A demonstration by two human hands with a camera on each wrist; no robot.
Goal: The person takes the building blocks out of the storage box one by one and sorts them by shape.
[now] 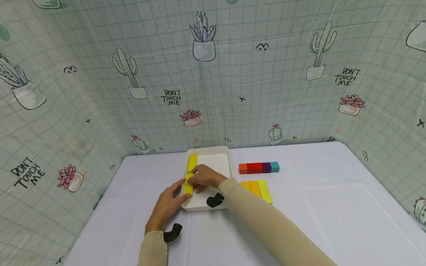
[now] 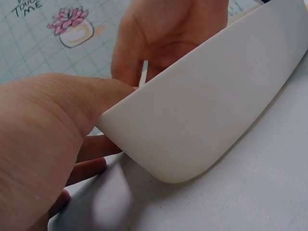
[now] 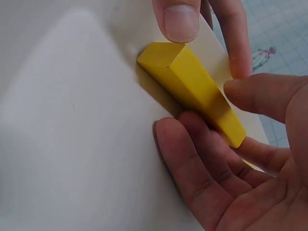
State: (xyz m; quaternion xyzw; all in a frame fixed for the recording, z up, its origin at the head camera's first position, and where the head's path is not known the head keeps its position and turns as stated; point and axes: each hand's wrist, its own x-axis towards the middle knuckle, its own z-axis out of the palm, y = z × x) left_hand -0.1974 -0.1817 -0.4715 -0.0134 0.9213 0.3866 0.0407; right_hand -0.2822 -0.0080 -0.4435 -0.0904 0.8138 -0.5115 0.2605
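Yellow block [image 1: 188,184] on white-clothed table [image 1: 332,207]

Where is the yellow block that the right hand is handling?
In the head view, the yellow block lies inside the white tray, along its left wall, under the right hand, with the left hand at the tray's near-left corner.

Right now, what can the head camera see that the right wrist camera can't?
Only the head view shows the row of small coloured blocks, the orange and yellow bars beside the tray, the white table, the cactus cloth and a second yellow bar farther along the tray's left wall. Only the right wrist view shows the near yellow bar close up, tilted against the tray wall, a left fingertip at its end. Both show the white tray, the left hand and the right hand holding that bar.
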